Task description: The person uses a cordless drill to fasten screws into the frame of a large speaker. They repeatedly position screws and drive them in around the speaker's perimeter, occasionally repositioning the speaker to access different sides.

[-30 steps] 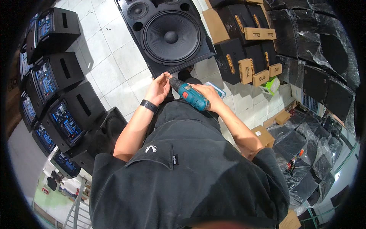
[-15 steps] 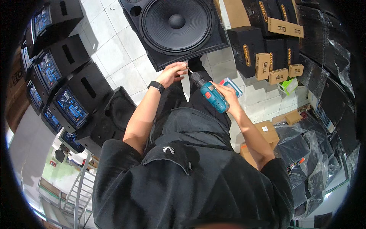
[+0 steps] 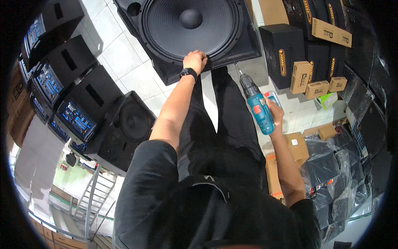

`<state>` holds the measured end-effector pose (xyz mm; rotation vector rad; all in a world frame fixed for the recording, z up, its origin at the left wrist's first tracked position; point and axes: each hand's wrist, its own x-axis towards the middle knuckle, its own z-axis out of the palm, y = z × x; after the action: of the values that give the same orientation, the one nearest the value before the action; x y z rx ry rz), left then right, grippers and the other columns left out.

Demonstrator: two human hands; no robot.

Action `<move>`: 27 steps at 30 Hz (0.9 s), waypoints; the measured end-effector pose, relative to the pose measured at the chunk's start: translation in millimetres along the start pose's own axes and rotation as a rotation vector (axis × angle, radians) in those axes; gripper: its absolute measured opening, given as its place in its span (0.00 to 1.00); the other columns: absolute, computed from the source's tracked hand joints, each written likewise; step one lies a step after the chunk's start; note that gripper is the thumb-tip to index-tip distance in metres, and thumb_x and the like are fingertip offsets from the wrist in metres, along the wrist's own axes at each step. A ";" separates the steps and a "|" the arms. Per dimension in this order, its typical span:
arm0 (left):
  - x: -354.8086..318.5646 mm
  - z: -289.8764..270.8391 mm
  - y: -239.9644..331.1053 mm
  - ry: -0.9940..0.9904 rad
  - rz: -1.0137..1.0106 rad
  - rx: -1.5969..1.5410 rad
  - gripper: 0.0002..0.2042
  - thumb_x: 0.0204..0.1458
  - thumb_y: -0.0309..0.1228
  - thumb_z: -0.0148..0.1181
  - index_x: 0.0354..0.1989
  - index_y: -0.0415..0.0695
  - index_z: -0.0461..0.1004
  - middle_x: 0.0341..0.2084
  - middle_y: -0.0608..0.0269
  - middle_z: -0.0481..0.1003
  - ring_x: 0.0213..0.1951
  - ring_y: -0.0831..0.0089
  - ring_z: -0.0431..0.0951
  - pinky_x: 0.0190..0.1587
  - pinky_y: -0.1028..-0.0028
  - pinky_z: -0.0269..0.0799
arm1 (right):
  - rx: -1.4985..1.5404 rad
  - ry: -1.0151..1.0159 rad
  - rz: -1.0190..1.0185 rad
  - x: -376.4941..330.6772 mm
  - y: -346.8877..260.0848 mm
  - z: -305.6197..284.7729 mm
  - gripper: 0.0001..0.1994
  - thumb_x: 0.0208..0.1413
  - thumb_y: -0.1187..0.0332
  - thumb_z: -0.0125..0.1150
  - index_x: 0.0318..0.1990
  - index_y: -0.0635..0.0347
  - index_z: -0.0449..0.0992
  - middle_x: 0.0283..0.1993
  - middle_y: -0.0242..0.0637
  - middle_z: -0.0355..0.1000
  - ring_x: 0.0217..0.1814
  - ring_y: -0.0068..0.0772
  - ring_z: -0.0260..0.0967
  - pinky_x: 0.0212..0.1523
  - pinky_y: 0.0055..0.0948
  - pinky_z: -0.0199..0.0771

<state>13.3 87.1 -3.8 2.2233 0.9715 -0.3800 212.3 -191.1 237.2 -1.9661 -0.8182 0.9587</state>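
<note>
The big black speaker lies just ahead of my left hand, fingers curled at its near rim; I cannot tell if they pinch anything. My right hand, closed round the teal drill, has swung rightward, so drill and left hand now work apart.

The left hand is now away from the drill and at the near rim of the large speaker; the right hand holds the drill farther out to the right than before
</note>
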 end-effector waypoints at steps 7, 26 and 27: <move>8.6 14.8 12.9 -0.039 -0.053 0.264 0.08 0.58 0.40 0.64 0.36 0.51 0.86 0.40 0.63 0.83 0.46 0.55 0.84 0.48 0.54 0.80 | 0.026 0.002 -0.049 -6.9 19.6 9.3 0.24 0.55 0.76 0.68 0.62 0.66 0.80 0.60 0.48 0.82 0.53 0.41 0.82 0.57 0.34 0.78; -122.0 3.5 9.4 -0.059 -0.745 -1.936 0.21 0.71 0.41 0.57 0.65 0.40 0.71 0.64 0.53 0.76 0.64 0.64 0.76 0.63 0.70 0.76 | -0.012 -0.053 0.109 -10.7 6.1 157.0 0.24 0.53 0.74 0.78 0.57 0.66 0.78 0.46 0.40 0.84 0.47 0.25 0.82 0.53 0.29 0.81; -120.4 9.4 4.3 -0.035 -0.750 -1.979 0.21 0.71 0.41 0.57 0.65 0.40 0.71 0.64 0.54 0.75 0.65 0.66 0.76 0.62 0.71 0.76 | -0.008 -0.056 0.135 -8.9 7.6 167.7 0.25 0.51 0.74 0.76 0.58 0.65 0.78 0.46 0.41 0.84 0.46 0.30 0.82 0.52 0.31 0.80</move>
<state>-65.4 13.9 51.5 0.0572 1.1918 0.2473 68.9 -140.8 165.4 -2.0300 -0.7281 1.0951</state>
